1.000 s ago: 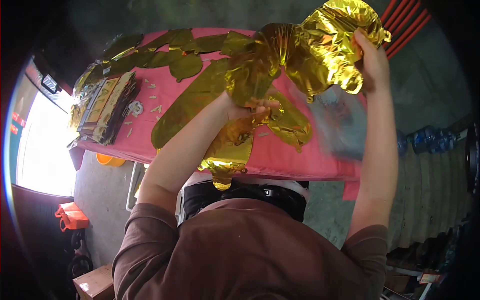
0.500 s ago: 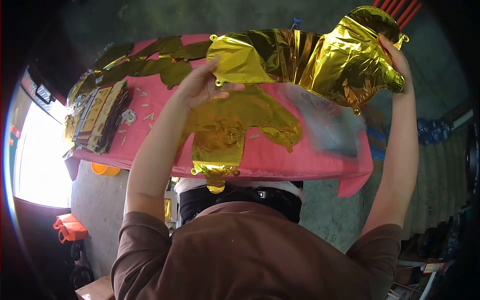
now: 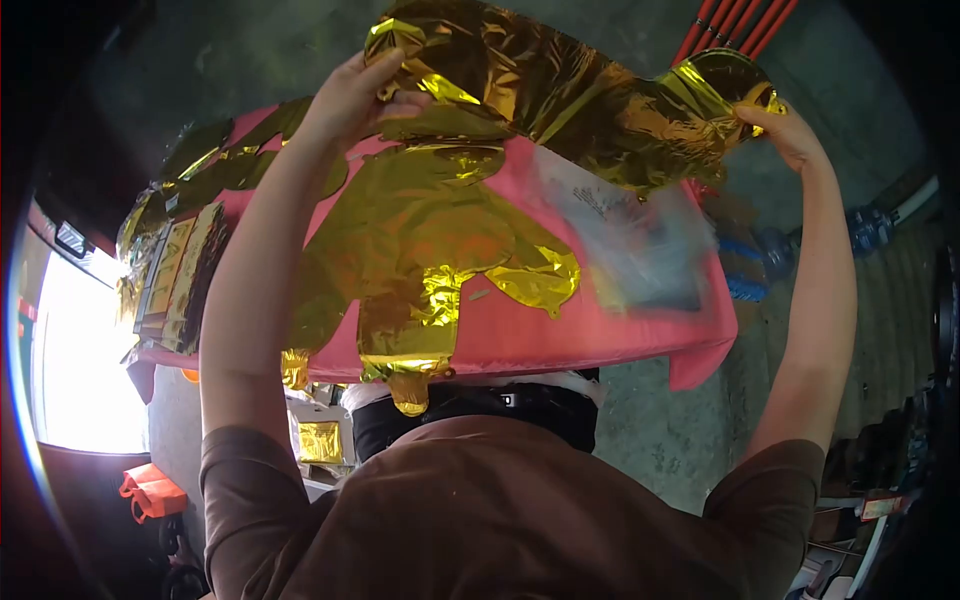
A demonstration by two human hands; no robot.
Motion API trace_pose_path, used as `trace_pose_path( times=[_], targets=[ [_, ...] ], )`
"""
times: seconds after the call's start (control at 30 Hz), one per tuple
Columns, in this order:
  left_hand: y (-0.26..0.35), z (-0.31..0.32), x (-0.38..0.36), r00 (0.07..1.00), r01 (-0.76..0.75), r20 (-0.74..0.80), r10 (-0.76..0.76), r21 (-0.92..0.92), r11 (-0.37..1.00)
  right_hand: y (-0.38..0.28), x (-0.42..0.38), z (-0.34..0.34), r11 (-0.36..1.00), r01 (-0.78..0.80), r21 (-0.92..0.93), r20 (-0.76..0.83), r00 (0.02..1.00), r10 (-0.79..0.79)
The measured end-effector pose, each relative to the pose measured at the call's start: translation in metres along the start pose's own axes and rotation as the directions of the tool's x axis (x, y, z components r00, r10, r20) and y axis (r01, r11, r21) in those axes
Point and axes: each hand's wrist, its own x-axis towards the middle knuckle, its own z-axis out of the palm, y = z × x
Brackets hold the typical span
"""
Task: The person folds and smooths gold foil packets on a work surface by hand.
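Two hands [image 3: 345, 108] [image 3: 788, 138] hold a gold foil balloon [image 3: 560, 85] near a plastic bag [image 3: 640, 240], contents unclear.

- Gold foil balloon [image 3: 570, 90] held aloft: its far left part is clipped by the top edge.
- Right-hand grip [image 3: 787, 132]: fingers behind the foil mostly hidden.
- Left-hand grip [image 3: 348, 98]: how the fingertips meet the foil is unclear.
- Clear plastic bags [image 3: 650, 250] toward the right end of the counter [image 3: 640, 340]: blurred, print too small to read.
- Packet stack [image 3: 170, 280], left: lettering unreadable.
- Left forearm [image 3: 255, 260]: hides part of the counter and the flat gold foil there.
- Red poles [image 3: 735, 25], far right: cut by the top edge.
- Brown shirt [image 3: 560, 530], near: cut by the bottom edge.
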Motion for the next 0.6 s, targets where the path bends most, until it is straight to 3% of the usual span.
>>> trace_pose_path(
  times=[0.07,0.1,0.2,0.27,0.3,0.4,0.43,0.5,0.53,0.6],
  targets=[
    [0.012,0.007,0.015,0.998,-0.055,-0.024,0.055,0.015,0.998,-0.001,0.016,-0.008,0.955,-0.094,-0.281,-0.029,0.996,0.089],
    [0.009,0.004,0.030,0.995,-0.100,0.025,0.101,-0.045,0.994,-0.001,0.020,-0.010,0.956,-0.091,-0.279,-0.031,0.996,0.086],
    [0.009,0.009,0.061,0.994,-0.107,-0.013,0.107,-0.007,0.994,0.003,0.037,-0.014,0.965,-0.201,-0.166,-0.042,0.980,0.197],
    [-0.002,0.014,0.082,0.989,-0.148,0.013,0.148,-0.028,0.989,0.028,0.055,-0.006,0.968,-0.130,0.213,-0.175,0.970,0.168],
    [-0.004,0.025,0.088,0.989,-0.138,-0.058,0.136,-0.026,0.990,0.034,0.062,0.002,0.913,-0.066,0.402,-0.113,0.986,0.122],
    [-0.029,0.034,0.123,0.974,-0.173,-0.153,0.166,-0.031,0.984,0.074,0.106,0.010,0.846,0.157,0.510,-0.304,0.953,0.007],
    [-0.039,0.035,0.137,0.969,-0.194,-0.158,0.189,-0.015,0.981,0.082,0.115,0.015,0.846,0.156,0.509,-0.301,0.954,0.005],
    [-0.060,0.038,0.159,0.962,-0.219,-0.172,0.213,-0.014,0.976,0.090,0.126,0.031,0.779,0.349,0.520,-0.543,0.839,-0.014],
    [-0.073,0.037,0.165,0.963,-0.215,-0.171,0.209,-0.017,0.976,0.103,0.131,0.036,0.782,0.345,0.519,-0.543,0.840,-0.010],
    [-0.102,0.031,0.174,0.955,-0.140,-0.166,0.246,0.478,0.867,0.143,0.145,0.048,0.695,0.428,0.578,-0.592,0.806,-0.003]
  ],
)
